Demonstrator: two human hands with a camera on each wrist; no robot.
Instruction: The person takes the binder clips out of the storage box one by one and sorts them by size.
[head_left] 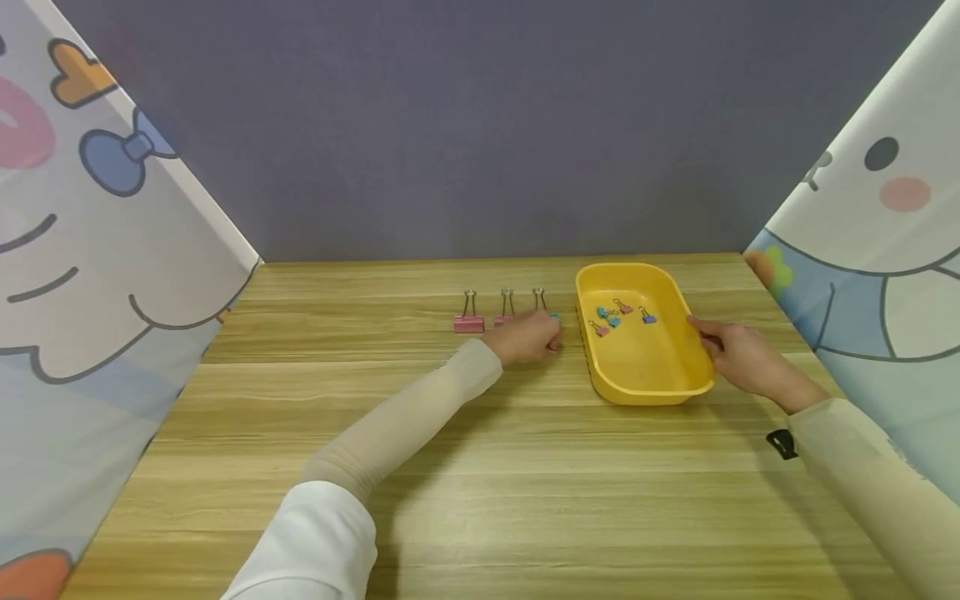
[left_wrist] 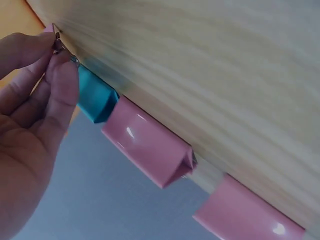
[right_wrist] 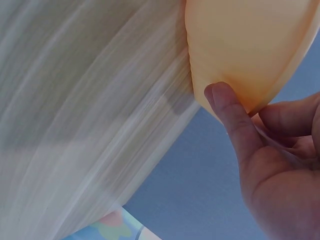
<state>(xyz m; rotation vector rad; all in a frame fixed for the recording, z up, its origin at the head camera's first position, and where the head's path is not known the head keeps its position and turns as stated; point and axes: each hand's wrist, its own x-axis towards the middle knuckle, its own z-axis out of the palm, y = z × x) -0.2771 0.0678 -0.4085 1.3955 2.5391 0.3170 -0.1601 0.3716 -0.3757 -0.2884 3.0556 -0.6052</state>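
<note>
My left hand (head_left: 527,336) is at the right end of a row of large binder clips. Between its thumb and fingertips it pinches a small pink binder clip (left_wrist: 49,28) by the metal handles, mostly hidden by the fingers. Close beside the fingers is a teal binder clip (left_wrist: 95,95), followed by one pink binder clip (left_wrist: 147,140) and another pink binder clip (head_left: 468,324); their wire handles point away from me. My right hand (head_left: 742,354) grips the right rim of a yellow tray (head_left: 652,377), thumb on the outer wall. Several small pink, teal and purple clips (head_left: 648,317) lie inside.
The wooden table (head_left: 480,467) ends at a grey panel (head_left: 480,125) behind the tray and clips. Printed cartoon sheets (head_left: 892,225) flank both sides. A small black object (head_left: 782,444) shows beside the right sleeve.
</note>
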